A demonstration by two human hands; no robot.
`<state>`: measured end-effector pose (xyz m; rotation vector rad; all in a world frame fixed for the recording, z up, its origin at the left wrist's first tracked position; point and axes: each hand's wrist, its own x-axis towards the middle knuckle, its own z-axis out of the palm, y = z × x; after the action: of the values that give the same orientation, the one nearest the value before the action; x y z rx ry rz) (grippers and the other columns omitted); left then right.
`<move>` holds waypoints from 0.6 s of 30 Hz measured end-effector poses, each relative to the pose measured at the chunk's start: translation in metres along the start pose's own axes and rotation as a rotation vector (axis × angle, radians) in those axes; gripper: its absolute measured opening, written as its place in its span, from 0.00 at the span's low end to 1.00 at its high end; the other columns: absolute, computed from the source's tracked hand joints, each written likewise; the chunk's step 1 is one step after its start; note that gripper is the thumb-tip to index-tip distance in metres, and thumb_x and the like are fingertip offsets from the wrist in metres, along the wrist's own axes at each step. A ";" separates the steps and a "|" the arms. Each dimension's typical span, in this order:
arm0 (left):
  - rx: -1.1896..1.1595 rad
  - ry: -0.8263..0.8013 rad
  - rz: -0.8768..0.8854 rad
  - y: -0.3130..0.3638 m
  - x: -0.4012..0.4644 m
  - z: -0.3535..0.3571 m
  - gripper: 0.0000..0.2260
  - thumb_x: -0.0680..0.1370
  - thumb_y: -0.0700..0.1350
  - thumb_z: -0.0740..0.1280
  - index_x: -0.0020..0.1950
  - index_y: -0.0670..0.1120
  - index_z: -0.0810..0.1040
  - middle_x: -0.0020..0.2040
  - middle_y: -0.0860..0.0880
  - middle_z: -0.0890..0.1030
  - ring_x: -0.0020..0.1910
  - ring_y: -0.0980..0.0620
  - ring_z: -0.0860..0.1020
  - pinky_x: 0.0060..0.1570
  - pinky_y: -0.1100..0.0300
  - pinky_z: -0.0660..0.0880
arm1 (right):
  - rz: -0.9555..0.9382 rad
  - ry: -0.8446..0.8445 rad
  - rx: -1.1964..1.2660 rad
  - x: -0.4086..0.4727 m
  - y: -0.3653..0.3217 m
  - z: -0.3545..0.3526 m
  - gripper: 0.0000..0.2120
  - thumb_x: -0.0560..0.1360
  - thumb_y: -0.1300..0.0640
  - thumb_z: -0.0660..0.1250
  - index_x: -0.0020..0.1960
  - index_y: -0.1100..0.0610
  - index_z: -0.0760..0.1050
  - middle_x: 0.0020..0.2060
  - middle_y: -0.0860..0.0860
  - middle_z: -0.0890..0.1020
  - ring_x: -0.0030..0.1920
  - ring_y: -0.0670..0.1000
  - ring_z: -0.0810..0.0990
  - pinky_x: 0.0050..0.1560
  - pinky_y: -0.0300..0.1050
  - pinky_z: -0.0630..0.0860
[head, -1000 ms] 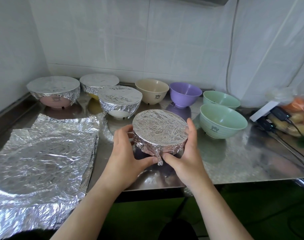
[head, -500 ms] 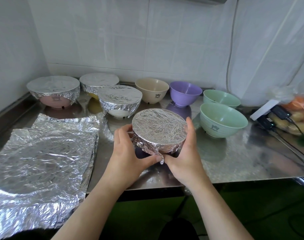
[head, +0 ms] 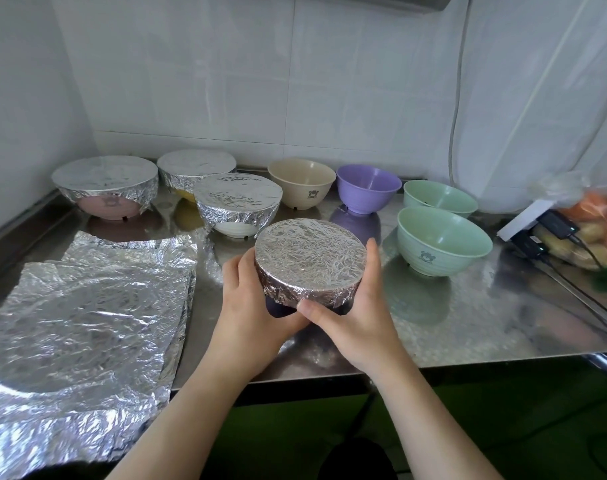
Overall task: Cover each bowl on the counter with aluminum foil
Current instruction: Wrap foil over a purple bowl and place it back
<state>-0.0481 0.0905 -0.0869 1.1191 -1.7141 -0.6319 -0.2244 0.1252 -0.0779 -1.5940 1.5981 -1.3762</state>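
Observation:
A foil-covered dark bowl [head: 310,261] is near the counter's front edge, cupped on both sides. My left hand [head: 250,306] grips its left side and my right hand [head: 357,317] grips its right side, thumb pressing the foil rim at the front. Three more foil-covered bowls stand at the back left: a pink bowl [head: 104,183], a yellow bowl [head: 196,168] and a white bowl [head: 238,202]. Uncovered are a beige bowl [head: 300,183], a purple bowl [head: 367,188] and two green bowls [head: 440,197] [head: 442,240]. A stack of foil sheets [head: 80,327] lies at the left.
The steel counter [head: 485,317] ends at a front edge just below my wrists. At the right sit a white power strip [head: 523,220] with black plugs and cables, and a plastic bag of vegetables [head: 593,223]. Tiled walls close the back and left.
The loose foil tail hanging at the front of the bowl has been pressed flat under the rim. My right thumb has slid leftward along the foil edge.

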 end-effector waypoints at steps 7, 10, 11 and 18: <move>0.038 0.002 -0.007 -0.002 -0.001 0.000 0.51 0.62 0.56 0.85 0.78 0.52 0.61 0.68 0.56 0.64 0.69 0.65 0.66 0.63 0.70 0.64 | -0.001 0.043 -0.035 -0.005 -0.002 -0.001 0.64 0.67 0.40 0.83 0.85 0.41 0.40 0.83 0.38 0.56 0.80 0.33 0.56 0.81 0.42 0.58; 0.034 -0.005 -0.016 -0.003 -0.001 0.000 0.50 0.62 0.57 0.84 0.77 0.51 0.61 0.67 0.57 0.64 0.69 0.63 0.68 0.62 0.74 0.63 | 0.013 0.034 -0.041 -0.004 -0.002 -0.001 0.66 0.65 0.40 0.84 0.85 0.40 0.39 0.83 0.38 0.56 0.80 0.34 0.55 0.82 0.45 0.57; 0.030 -0.006 -0.022 -0.003 -0.001 0.000 0.50 0.62 0.57 0.84 0.77 0.51 0.61 0.66 0.57 0.64 0.69 0.62 0.68 0.61 0.76 0.62 | 0.017 0.035 -0.049 -0.003 -0.002 -0.001 0.67 0.64 0.41 0.84 0.85 0.40 0.38 0.83 0.39 0.55 0.80 0.35 0.55 0.82 0.45 0.57; 0.029 0.012 -0.031 -0.001 -0.001 -0.001 0.48 0.62 0.58 0.84 0.76 0.53 0.62 0.66 0.58 0.65 0.68 0.62 0.70 0.60 0.73 0.64 | 0.044 0.036 -0.048 -0.003 -0.001 -0.001 0.68 0.66 0.43 0.84 0.84 0.40 0.34 0.84 0.38 0.54 0.81 0.35 0.54 0.83 0.45 0.56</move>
<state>-0.0468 0.0910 -0.0875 1.1692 -1.7034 -0.6197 -0.2240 0.1280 -0.0776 -1.5600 1.6891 -1.3609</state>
